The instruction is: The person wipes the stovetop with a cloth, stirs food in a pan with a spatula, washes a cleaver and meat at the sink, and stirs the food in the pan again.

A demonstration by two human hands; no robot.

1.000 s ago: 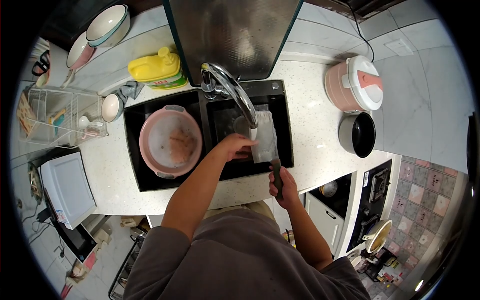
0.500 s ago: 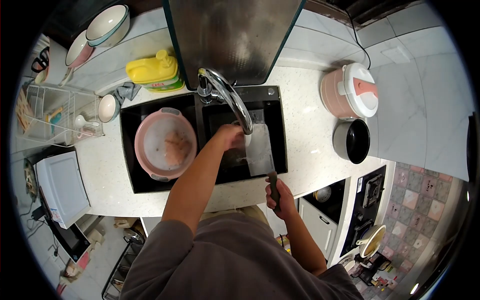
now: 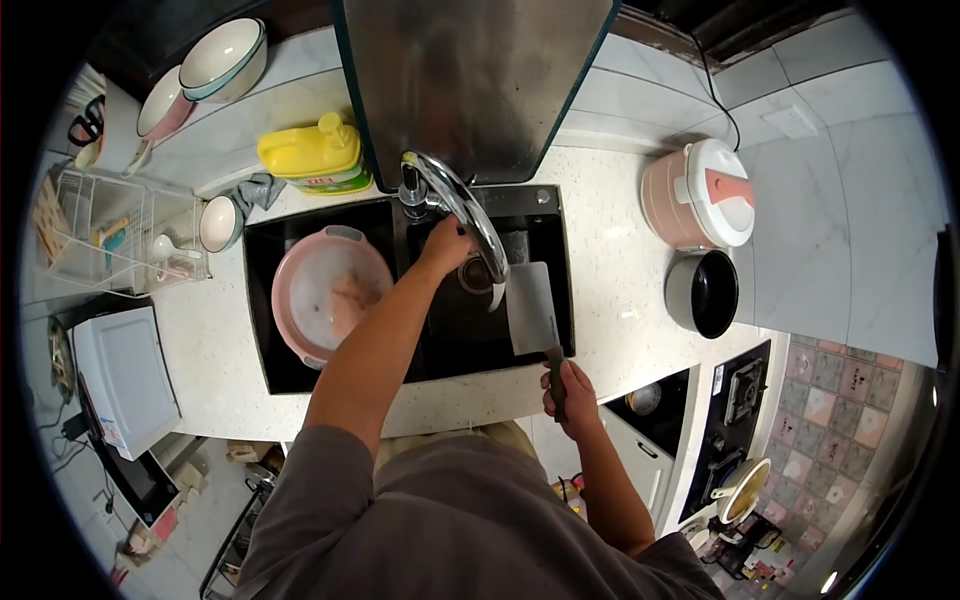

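Observation:
My right hand is wrapped round the dark handle of a cleaver, whose broad blade lies over the right basin of the black sink. My left hand reaches over the same basin, close to the base of the chrome faucet; its fingers are partly hidden, and what they touch cannot be made out. The faucet's spout hangs between the left hand and the blade. In the left basin sits a pink tub of cloudy water with something pinkish-brown in it.
A yellow jug, a grey cloth and a small bowl stand behind the sink to the left. On the right are a pink and white cooker and a dark pot. A dish rack is far left.
My left hand has moved from the blade up towards the faucet base. The cleaver has shifted away from the spout, still in my right hand. The water stream at the spout is less distinct.

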